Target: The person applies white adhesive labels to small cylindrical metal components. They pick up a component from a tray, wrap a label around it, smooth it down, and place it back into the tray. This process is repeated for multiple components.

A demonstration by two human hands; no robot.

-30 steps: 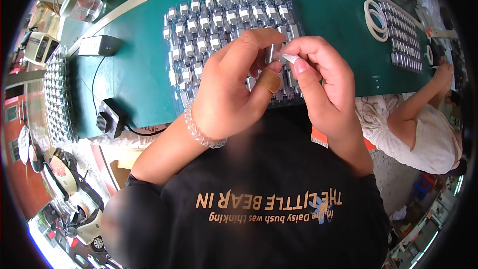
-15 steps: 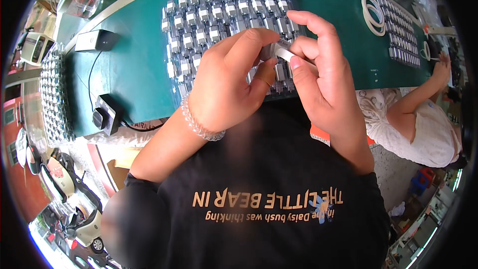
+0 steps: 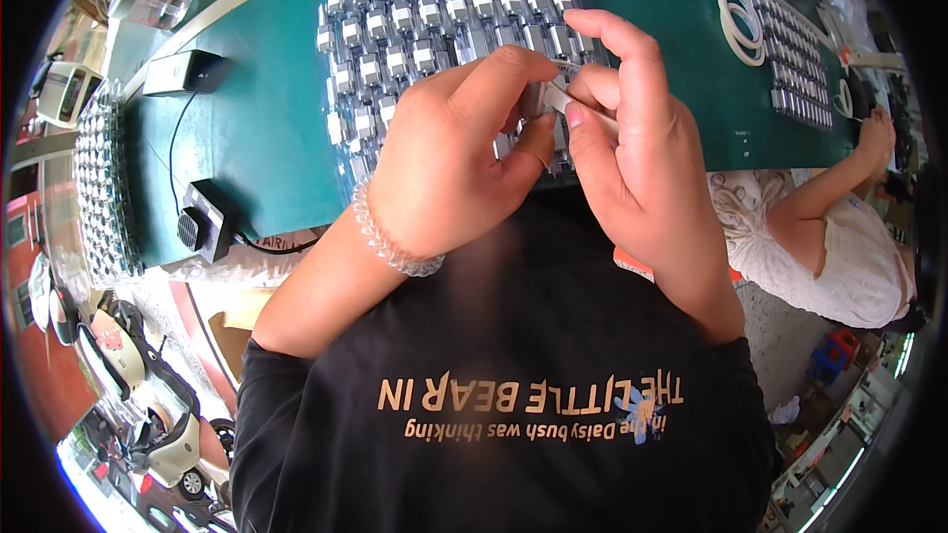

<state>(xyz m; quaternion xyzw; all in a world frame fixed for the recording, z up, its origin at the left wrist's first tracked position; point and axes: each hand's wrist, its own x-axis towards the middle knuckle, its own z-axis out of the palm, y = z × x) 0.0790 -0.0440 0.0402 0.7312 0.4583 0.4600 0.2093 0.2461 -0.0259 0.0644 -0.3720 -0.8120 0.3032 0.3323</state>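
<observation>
At the far left stands a set of metallic pieces [image 3: 104, 183] in rows, and to its right a black device [image 3: 209, 222] sits near the front edge of the green table [image 3: 267, 128]. In the middle, white-marked metal pieces [image 3: 429, 16] lie in rows beneath and beyond the hands. The left hand [image 3: 449, 153] has its thumb and forefinger pressed together on a small grey part [image 3: 532, 99], which is up over those rows and mostly hidden by the fingers. From this part a pale strip [image 3: 557, 99] runs across to the right hand [image 3: 642, 143], whose thumb pinches it against a bent finger while the forefinger points away, free. The step in hand looks to be working the strip at the part's edge; whether it is being laid on or drawn off, I cannot tell. The next move seems to call for a firm left hold and a light, even pull from the right, so the strip does not fold. Farther right, white rings [image 3: 724, 22] lie beside another block of pieces [image 3: 798, 74], near a co-worker's hand [image 3: 875, 135].
</observation>
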